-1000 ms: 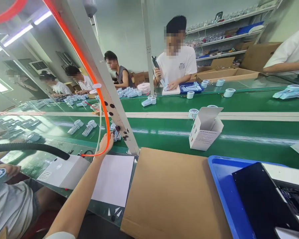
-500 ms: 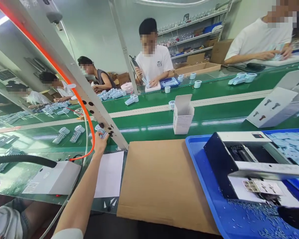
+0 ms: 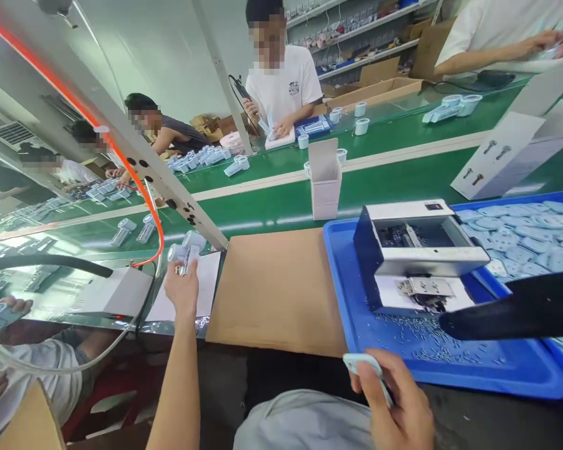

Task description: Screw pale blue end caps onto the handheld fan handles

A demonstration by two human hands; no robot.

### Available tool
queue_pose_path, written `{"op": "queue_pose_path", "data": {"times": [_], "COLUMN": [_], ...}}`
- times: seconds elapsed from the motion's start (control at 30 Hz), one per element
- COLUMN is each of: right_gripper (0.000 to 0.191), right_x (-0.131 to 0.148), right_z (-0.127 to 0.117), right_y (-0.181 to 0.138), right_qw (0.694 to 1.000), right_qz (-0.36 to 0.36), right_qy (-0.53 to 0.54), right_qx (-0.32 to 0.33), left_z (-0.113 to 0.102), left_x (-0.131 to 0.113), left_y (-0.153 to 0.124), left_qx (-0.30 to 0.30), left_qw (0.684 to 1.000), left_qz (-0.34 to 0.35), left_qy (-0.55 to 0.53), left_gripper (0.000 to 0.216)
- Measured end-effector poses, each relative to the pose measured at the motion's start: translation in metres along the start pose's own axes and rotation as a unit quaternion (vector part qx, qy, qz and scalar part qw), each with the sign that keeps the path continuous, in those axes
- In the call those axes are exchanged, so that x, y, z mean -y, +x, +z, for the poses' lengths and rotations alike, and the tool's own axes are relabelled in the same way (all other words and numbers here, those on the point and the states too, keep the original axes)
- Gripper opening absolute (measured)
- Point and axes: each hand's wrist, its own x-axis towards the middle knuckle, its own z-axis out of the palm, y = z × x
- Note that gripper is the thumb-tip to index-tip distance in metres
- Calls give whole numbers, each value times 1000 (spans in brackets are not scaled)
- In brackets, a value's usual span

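A green conveyor belt point(image 3: 394, 181) crosses the scene, with co-workers seated along its far side. On the near bench lies a brown cardboard sheet point(image 3: 276, 287), and to its right a blue tray point(image 3: 351, 300) whose floor is scattered with tiny screws. Inside the tray stands a white-and-dark screw feeder box point(image 3: 417, 250); pale blue round parts fill the tray's right end. On the belt just beyond the cardboard stands an open white carton point(image 3: 325, 184), flap upright; a larger white printed box point(image 3: 507, 156) lies farther right. A slanted metal frame post point(image 3: 169, 181), with an orange hose along it, rises at left. The left hand point(image 3: 182, 289) is extended over the white paper beside the cardboard, fingers closed around a small pale blue handheld fan point(image 3: 186, 249), its round head pointing away from the person. The right hand point(image 3: 396, 406), low near the lap, is curled around a small light blue part point(image 3: 362, 364), gripped between thumb and fingers.
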Motion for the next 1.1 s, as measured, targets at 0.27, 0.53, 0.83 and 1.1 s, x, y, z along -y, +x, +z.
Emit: {"op": "queue_pose_path", "data": {"times": [0.27,0.53,0.83,1.1], "right_gripper": [13,21,36,56], "right_x": [-16,-22,-25,-28], "right_z": [-13,6,-8,-9], "right_y": [46,58,60,62], "right_qw": [996,982,939,941], "right_qz": [-51,-14,116,155], "right_qy": [34,72,35,29], "right_qx": [62,175,323,299], "left_z": [-66,-24,23,-18], "left_x": [19,-34,-92,-84], "left_y": [-105,-191,-233,-185], "left_qx": [-28,55,78,183], "left_qw": [998,959,949,889], "left_qz": [63,272,300,416], "left_qy": [-11,-57,-51,50], "left_gripper": [40,28,28,66]}}
